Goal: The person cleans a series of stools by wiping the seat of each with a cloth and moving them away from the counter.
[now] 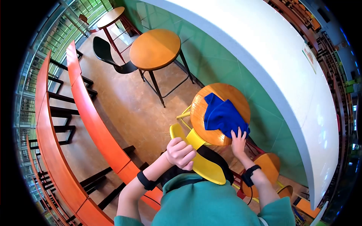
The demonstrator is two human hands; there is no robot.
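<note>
My left hand (181,152) is closed, its fingers curled round the edge of a yellow chair's backrest (209,167) just in front of my body. My right hand (238,141) lies on the near edge of a blue cloth (223,115), fingers stretched out and a little apart. Crumpled and partly folded, the cloth covers the middle and right of a round wooden table (198,107). One corner of it reaches the table's right rim. A black band is on each of my wrists.
Another round table (155,49) stands ahead beside a black chair (105,51). Long orange benchlike tops (102,128) run along the left. A white-topped green partition (241,30) curves past on the right. Behind my right arm is a wooden stool or tabletop (267,167).
</note>
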